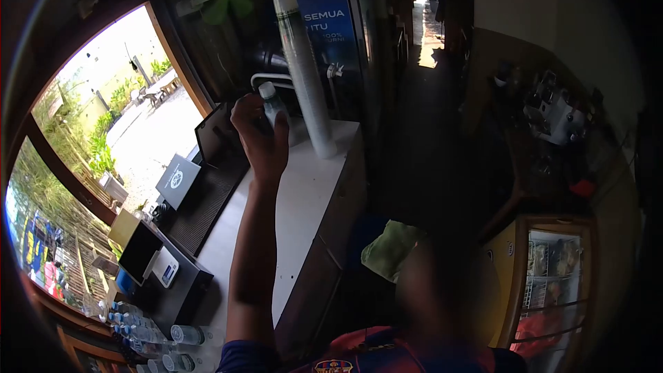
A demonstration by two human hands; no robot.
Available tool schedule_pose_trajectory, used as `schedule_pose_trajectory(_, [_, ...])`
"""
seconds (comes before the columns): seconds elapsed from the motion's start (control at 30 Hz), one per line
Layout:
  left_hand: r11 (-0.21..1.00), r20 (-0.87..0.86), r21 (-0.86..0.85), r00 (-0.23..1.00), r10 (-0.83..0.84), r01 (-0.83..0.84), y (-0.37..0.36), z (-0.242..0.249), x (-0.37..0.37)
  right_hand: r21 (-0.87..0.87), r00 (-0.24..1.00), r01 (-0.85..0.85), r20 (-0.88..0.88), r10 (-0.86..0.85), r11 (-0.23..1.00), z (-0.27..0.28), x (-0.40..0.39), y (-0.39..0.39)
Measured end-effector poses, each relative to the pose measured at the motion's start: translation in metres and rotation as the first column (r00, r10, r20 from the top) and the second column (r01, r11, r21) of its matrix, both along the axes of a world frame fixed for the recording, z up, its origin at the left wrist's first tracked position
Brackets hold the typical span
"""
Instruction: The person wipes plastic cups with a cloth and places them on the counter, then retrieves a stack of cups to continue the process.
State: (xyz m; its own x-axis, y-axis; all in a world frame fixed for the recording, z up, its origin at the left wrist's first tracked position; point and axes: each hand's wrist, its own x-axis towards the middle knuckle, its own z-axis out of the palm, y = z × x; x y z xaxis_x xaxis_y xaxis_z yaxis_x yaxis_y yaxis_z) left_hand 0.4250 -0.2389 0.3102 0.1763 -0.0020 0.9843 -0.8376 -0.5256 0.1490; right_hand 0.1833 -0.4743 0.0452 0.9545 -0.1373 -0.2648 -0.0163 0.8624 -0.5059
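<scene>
The head view showed a small clear bottle (274, 109) raised above the far end of a white counter (300, 207). The person's left hand (260, 135) held it, fingers bent around its left side and the thumb along its right, the pale cap clear above the grip. Just to the right of the bottle, a tall stack of clear cups (309, 86) stood leaning slightly, its base on the counter. The right hand (420, 273) was nearer and lower, past the counter's right edge, and badly blurred; a light green cloth (390, 250) showed at its far left side, but how tightly the fingers were closed could not be told.

To the left of the left hand, a dark ridged mat (215, 202) ran along the counter, with a grey box (177, 181) bearing a round white logo beside it. Nearer on the left were a dark screen (141, 252) and a white device (166, 267), then a group of clear bottles (138, 331) at the near left corner. Beyond the cups stood a blue sign (324, 17). On the far left a window (131, 97) looked onto bright ground, and at the near right stood a glass-fronted case (552, 290).
</scene>
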Motion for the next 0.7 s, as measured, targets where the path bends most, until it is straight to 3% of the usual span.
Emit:
schedule_pose_trajectory(0.07, [0.999,0.009,0.018,0.999,-0.043,0.043,-0.012,0.023,0.054,0.024,0.997,0.058,0.058,-0.059,0.998,0.009,0.005,0.002])
schedule_pose_trajectory(0.13, [0.993,-0.126,-0.043,0.986,-0.111,0.106,-0.022,0.041,0.107,0.019,0.989,0.131,0.064,-0.132,0.991,0.010,0.008,-0.003])
schedule_pose_trajectory(0.27, [0.980,-0.176,-0.122,0.968,-0.180,0.160,-0.037,0.075,0.214,-0.036,0.947,0.320,0.056,-0.318,0.947,0.006,0.021,-0.026])
schedule_pose_trajectory(0.37, [0.970,-0.115,-0.122,0.968,-0.222,0.208,-0.042,0.076,0.308,-0.059,0.891,0.446,0.124,-0.437,0.893,0.017,0.030,-0.029])
schedule_pose_trajectory(0.43, [0.968,-0.071,-0.101,0.969,-0.238,0.230,-0.047,0.078,0.330,-0.040,0.872,0.481,0.131,-0.473,0.876,0.025,0.034,-0.026])
schedule_pose_trajectory(0.53, [0.976,-0.331,-0.100,0.918,-0.218,0.195,-0.046,0.074,0.345,-0.017,0.858,0.500,0.149,-0.493,0.866,0.007,0.048,-0.028])
schedule_pose_trajectory(0.57, [0.942,-0.384,-0.128,0.860,-0.335,0.310,-0.046,0.079,0.331,-0.034,0.870,0.482,0.136,-0.474,0.875,0.004,0.054,-0.029])
schedule_pose_trajectory(0.7, [0.924,-0.367,-0.125,0.848,-0.382,0.361,-0.043,0.079,0.332,-0.045,0.918,0.394,0.074,-0.390,0.918,-0.009,0.084,-0.038])
